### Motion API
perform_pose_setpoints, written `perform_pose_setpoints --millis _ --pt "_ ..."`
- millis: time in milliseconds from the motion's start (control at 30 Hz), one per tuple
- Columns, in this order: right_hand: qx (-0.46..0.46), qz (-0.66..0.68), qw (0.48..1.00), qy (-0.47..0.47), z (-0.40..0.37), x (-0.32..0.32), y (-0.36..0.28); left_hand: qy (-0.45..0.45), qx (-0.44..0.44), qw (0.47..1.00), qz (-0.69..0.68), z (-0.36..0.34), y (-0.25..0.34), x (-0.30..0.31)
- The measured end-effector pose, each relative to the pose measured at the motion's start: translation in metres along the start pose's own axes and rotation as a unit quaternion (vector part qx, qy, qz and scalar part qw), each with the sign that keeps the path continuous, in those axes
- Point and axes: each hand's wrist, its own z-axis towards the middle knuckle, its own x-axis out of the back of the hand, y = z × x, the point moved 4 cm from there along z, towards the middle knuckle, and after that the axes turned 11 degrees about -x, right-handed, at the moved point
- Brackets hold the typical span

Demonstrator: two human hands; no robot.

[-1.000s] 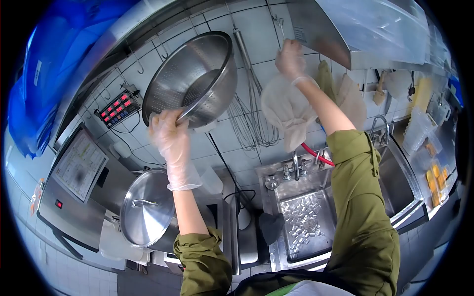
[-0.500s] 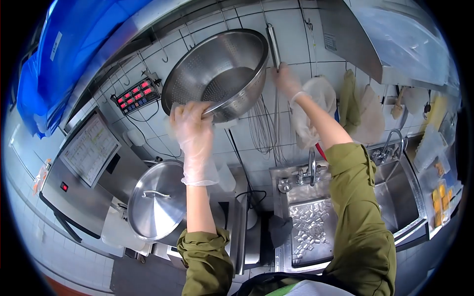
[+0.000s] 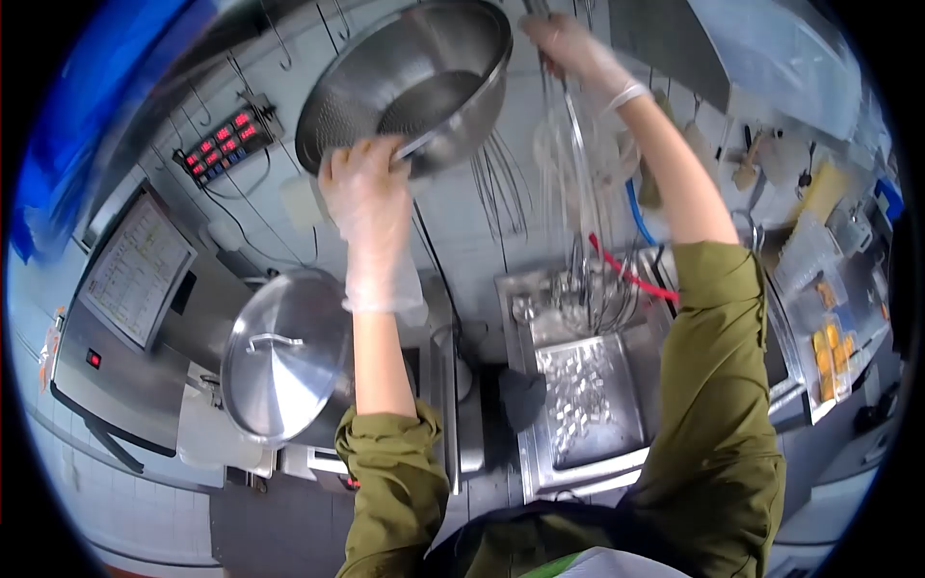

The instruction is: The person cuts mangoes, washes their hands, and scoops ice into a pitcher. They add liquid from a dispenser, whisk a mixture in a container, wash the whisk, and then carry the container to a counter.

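My left hand (image 3: 371, 193), in a clear plastic glove, has its fingers closed over the near rim of a large steel colander (image 3: 462, 106). The colander is tilted, its hollow turned partly towards me, in front of the tiled wall. My right hand (image 3: 573, 50), also gloved, is up at the top, its fingers wrapped round the handle of a long metal whisk. The whisk (image 3: 578, 144) points down, its wires blurred above the sink. Another whisk (image 3: 499, 183) shows partly behind the colander.
Below right is a steel sink (image 3: 636, 385) with many small shiny metal pieces. A red hose (image 3: 631, 275) and a faucet stand behind it. At left are a large pot lid (image 3: 289, 356), a red digital timer (image 3: 226, 144) and a chart (image 3: 140, 270). Hooks hang from the rail above.
My right hand has risen with the whisk, which now hangs over the sink. My left hand and the colander sit higher in view; the camera view has shifted too.
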Motion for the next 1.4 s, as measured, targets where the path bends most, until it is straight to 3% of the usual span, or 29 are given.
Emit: perform_pose_setpoints --millis 33,67,133,233,267,300,333,367,433,467,533,567,600,633,700,733,767,833,900,967,1000,1067,1100,1133,1167,1233,1367,1400 --pt "-0.019 -0.042 0.999 -0.001 -0.021 0.011 -0.002 -0.011 0.005 1.0 -0.001 -0.001 0.002 0.001" --pt "-0.075 0.015 0.995 0.057 -0.064 0.013 -0.014 -0.026 0.007 1.0 0.015 0.0 0.002 0.001" --pt "-0.039 -0.025 0.999 -0.006 -0.09 0.02 0.017 -0.04 0.005 0.999 0.02 -0.002 0.0 0.003" --pt "-0.062 0.018 0.998 0.002 -0.184 0.016 0.022 0.023 -0.006 0.998 0.056 -0.01 0.005 0.007" --pt "-0.039 -0.027 0.999 0.019 -0.212 0.016 0.02 0.035 0.001 0.998 0.054 -0.014 0.007 0.01" --pt "-0.087 -0.072 0.993 0.027 -0.239 0.016 0.02 0.038 0.023 0.999 0.025 -0.018 0.008 0.011" --pt "-0.062 -0.058 0.996 0.035 -0.268 0.014 0.003 0.055 0.032 0.998 0.009 -0.021 0.014 0.018" --pt "-0.097 -0.058 0.993 0.04 -0.298 0.012 -0.022 0.097 0.042 0.994 -0.013 -0.025 0.018 0.02" --pt "-0.092 -0.053 0.993 0.05 -0.349 0.021 -0.035 0.107 0.061 0.99 -0.068 -0.031 0.039 0.064" --pt "-0.084 -0.046 0.994 0.044 -0.369 0.033 -0.025 0.085 0.094 0.992 -0.022 -0.043 0.058 0.082" --pt "-0.017 -0.002 0.999 -0.031 -0.412 0.048 -0.045 0.106 0.072 0.972 -0.196 -0.068 0.074 0.169" --pt "-0.035 -0.031 0.998 0.051 -0.434 0.04 -0.07 0.121 0.041 0.956 -0.263 -0.092 0.077 0.215" --pt "-0.059 -0.036 0.997 0.019 -0.461 0.013 -0.128 0.183 0.037 0.937 -0.296 -0.123 0.08 0.254" --pt "-0.06 0.078 0.99 0.101 -0.486 -0.023 -0.165 0.161 0.023 0.927 -0.337 -0.151 0.071 0.299" --pt "-0.006 0.175 0.984 -0.038 -0.533 -0.076 -0.233 0.127 0.0 0.923 -0.364 -0.204 0.034 0.39" --pt "0.023 0.213 0.976 -0.031 -0.552 -0.106 -0.258 0.11 0.013 0.927 -0.358 -0.23 0.013 0.426" --pt "0.07 0.248 0.958 -0.129 -0.569 -0.131 -0.287 0.096 0.024 0.932 -0.349 -0.256 -0.007 0.463" --pt "0.144 0.36 0.881 -0.271 -0.587 -0.186 -0.33 0.039 0.081 0.949 -0.304 -0.3 -0.051 0.535" --pt "0.208 0.443 0.799 -0.349 -0.589 -0.248 -0.384 0.018 0.132 0.965 -0.226 -0.327 -0.097 0.608" --pt "0.234 0.485 0.753 -0.378 -0.587 -0.308 -0.452 0.049 0.184 0.969 -0.159 -0.348 -0.143 0.675" --pt "0.221 0.496 0.775 -0.323 -0.596 -0.338 -0.49 0.069 0.182 0.973 -0.122 -0.361 -0.163 0.706" --pt "0.285 0.508 0.736 -0.344 -0.59 -0.404 -0.559 0.113 0.18 0.974 -0.082 -0.39 -0.208 0.757" --pt "0.292 0.516 0.744 -0.307 -0.591 -0.437 -0.596 0.116 0.214 0.967 -0.068 -0.401 -0.225 0.78" --pt "0.227 0.537 0.757 -0.295 -0.597 -0.467 -0.631 0.125 0.227 0.965 -0.038 -0.416 -0.246 0.798" --pt "0.233 0.58 0.696 -0.353 -0.594 -0.499 -0.668 0.133 0.238 0.962 -0.008 -0.433 -0.269 0.814" --pt "0.317 0.579 0.655 -0.367 -0.587 -0.554 -0.728 0.12 0.265 0.956 0.031 -0.465 -0.319 0.845" --pt "0.335 0.649 0.627 -0.269 -0.559 -0.677 -0.819 0.07 0.307 0.944 0.096 -0.513 -0.436 0.899" --pt "0.308 0.633 0.696 -0.14 -0.554 -0.708 -0.833 0.069 0.339 0.934 0.09 -0.522 -0.464 0.912"
